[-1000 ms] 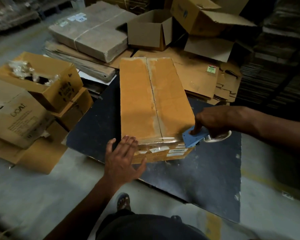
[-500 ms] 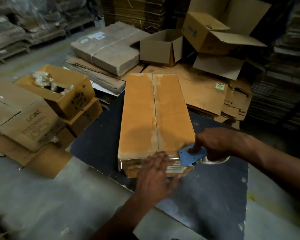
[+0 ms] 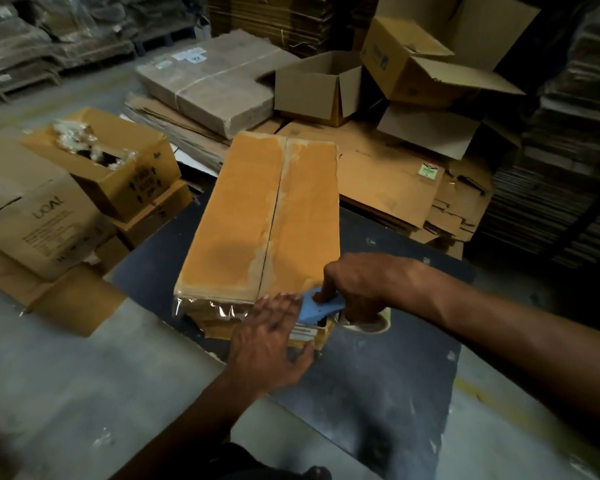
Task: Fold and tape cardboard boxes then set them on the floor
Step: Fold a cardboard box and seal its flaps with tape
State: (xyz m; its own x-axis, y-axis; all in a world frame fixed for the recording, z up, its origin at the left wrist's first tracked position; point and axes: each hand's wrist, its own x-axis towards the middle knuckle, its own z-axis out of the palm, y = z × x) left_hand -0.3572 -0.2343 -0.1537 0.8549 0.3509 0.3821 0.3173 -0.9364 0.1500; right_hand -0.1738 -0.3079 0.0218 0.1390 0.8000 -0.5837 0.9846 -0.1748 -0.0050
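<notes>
Head view: a long closed cardboard box (image 3: 267,216) lies on a dark counter (image 3: 378,393), its two top flaps meeting along a centre seam, with clear tape shining over its near end. The right hand (image 3: 357,285) grips a blue tape dispenser (image 3: 317,306) at the box's near right corner, fingers curled round it, forefinger pressing on the blue plate. The left hand (image 3: 267,341) lies flat against the near end face, fingers straight and spread, covering part of the white labels there. To the left, on the floor (image 3: 66,393), stand several brown boxes, one open box (image 3: 118,161) holding crumpled plastic. Behind the counter are flattened cardboard sheets (image 3: 388,181), a strapped bundle of flat cartons (image 3: 215,81), and empty open boxes (image 3: 323,84) piled near it. Stacked cardboard fills the dim right edge.
</notes>
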